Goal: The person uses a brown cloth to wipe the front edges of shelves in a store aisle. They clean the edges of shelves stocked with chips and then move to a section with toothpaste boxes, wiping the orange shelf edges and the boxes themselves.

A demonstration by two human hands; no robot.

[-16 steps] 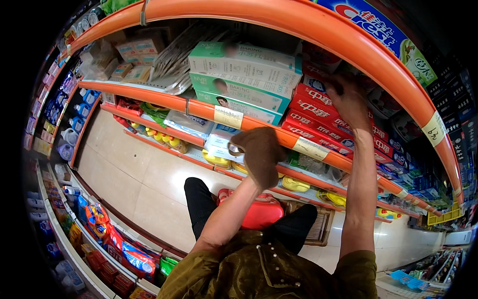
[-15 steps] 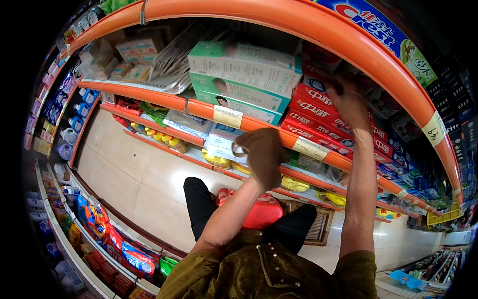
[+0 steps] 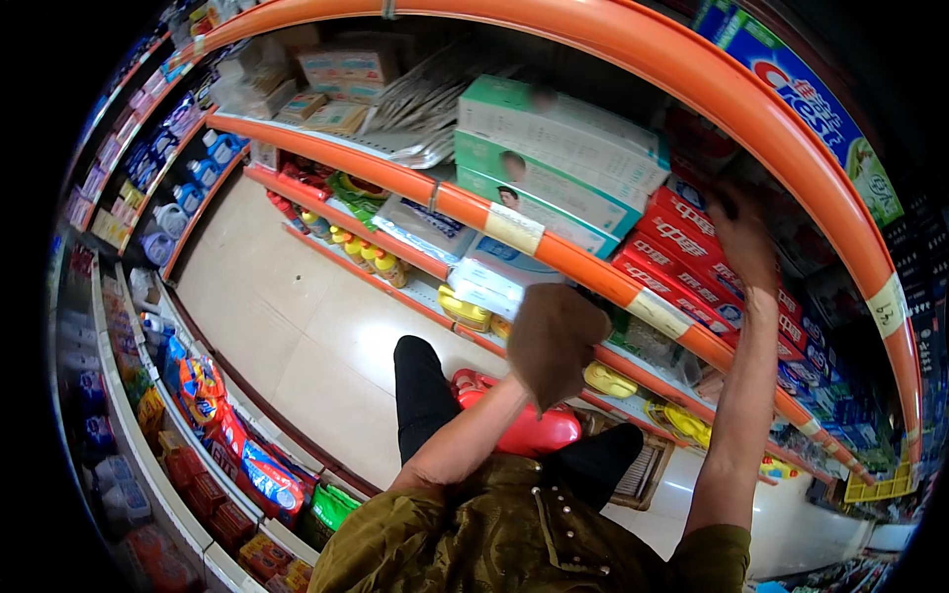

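Observation:
A brown cloth (image 3: 560, 336) covers my left hand (image 3: 542, 364) in front of the shelf edge, its fingers hidden inside the bunched fabric. On the middle shelf, my right hand (image 3: 746, 237) curls over the top of a stack of long red toothpaste boxes (image 3: 682, 235), gripping at their upper side; the fingertips are partly in shadow. Left of that stack lie white-and-green cartons (image 3: 554, 163), piled flat on each other. The orange shelf rail (image 3: 573, 269) runs between my two hands.
An upper orange rail (image 3: 633, 44) arches over my right hand. Flat packets (image 3: 420, 109) and small boxes (image 3: 346, 69) fill the shelf's left part. Below are yellow bottles (image 3: 368, 259) and white packs (image 3: 489, 282). A red stool (image 3: 539, 430) stands between my knees; detergent bags (image 3: 267, 479) line the opposite shelf.
The view has shifted, so the shelf sits further right and lower. My left hand with the cloth has drawn slightly away from the rail. My right hand stays on the red boxes.

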